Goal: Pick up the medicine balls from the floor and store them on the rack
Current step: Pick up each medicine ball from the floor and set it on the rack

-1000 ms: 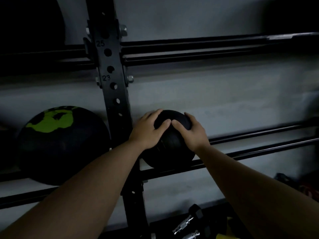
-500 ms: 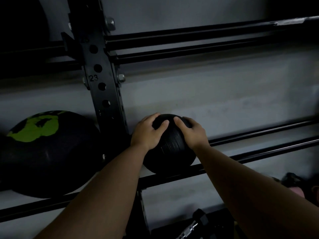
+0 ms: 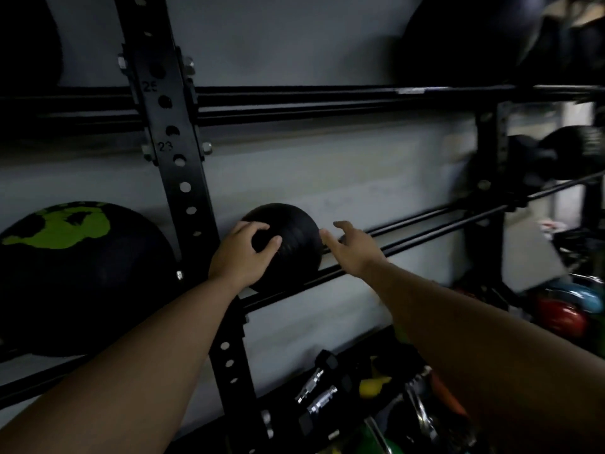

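A small black medicine ball (image 3: 291, 237) rests on the two black rails of the rack's middle shelf (image 3: 425, 224), just right of the perforated upright post (image 3: 183, 178). My left hand (image 3: 242, 257) lies on the ball's left front with the fingers curled over it. My right hand (image 3: 353, 247) is off the ball, just to its right, fingers spread and holding nothing. A bigger black ball with green markings (image 3: 75, 273) sits on the same shelf left of the post.
Above runs an upper shelf rail (image 3: 327, 96) with a large dark ball (image 3: 465, 40) at the top right. Dumbbells (image 3: 317, 391) and coloured gear lie below on the floor. A red ball (image 3: 563, 316) and other items sit low right.
My right hand has come off the small ball and opened to its right. The left hand stays on it. The view has swung right.
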